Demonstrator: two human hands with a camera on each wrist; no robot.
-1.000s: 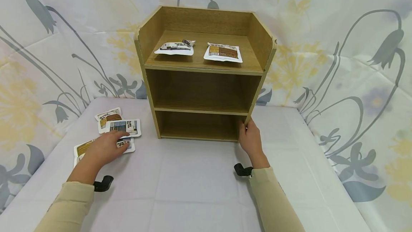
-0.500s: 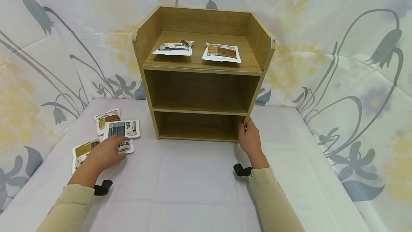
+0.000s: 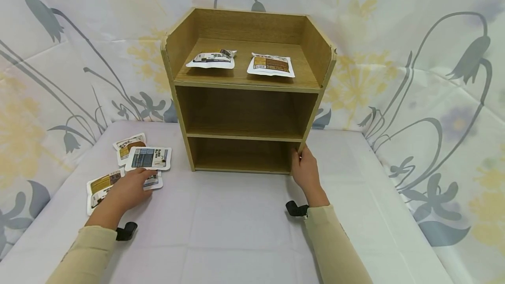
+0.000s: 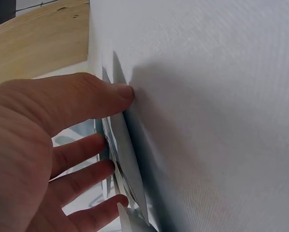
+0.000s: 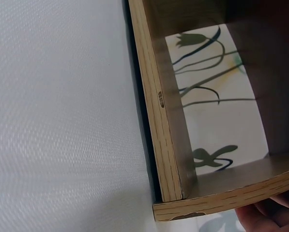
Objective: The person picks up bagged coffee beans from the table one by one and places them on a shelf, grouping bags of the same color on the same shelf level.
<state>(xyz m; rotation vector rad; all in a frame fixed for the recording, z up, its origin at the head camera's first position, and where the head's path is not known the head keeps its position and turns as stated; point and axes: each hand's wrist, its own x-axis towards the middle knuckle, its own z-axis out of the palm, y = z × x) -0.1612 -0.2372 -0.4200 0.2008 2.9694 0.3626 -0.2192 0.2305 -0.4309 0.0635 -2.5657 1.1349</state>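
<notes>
A wooden shelf unit [image 3: 246, 86] stands at the back of the desk [image 3: 236, 231], which is covered with a pale cloth, and it has three open levels. On its top level lie two flat packets: a white packet with a dark label [image 3: 211, 59] on the left and a packet with a brown label [image 3: 271, 65] on the right, near each other but not touching. The middle and bottom levels show only bare wood. The right hand [image 3: 305, 171] grips the lower right front corner of the shelf unit, its fingers curled round the side panel near the bottom level; in the right wrist view only the fingertips [image 5: 265, 215] show, at the edge of the panel. To the left of the shelf unit a loose cluster of packets lies on the desk: a packet with a blue-grey label [image 3: 148, 158] partly overlaps a brown-labelled packet behind it [image 3: 128, 146], and a packet with a yellow-brown label [image 3: 101, 184] lies nearest the desk's left edge. The left hand [image 3: 128, 187] rests flat on this cluster with its fingers spread and fairly straight, covering another packet [image 3: 153, 181] that peeks out beneath the fingertips. In the left wrist view the fingers [image 4: 79, 166] lie against the packet edges, and the thumb touches the cloth.
</notes>
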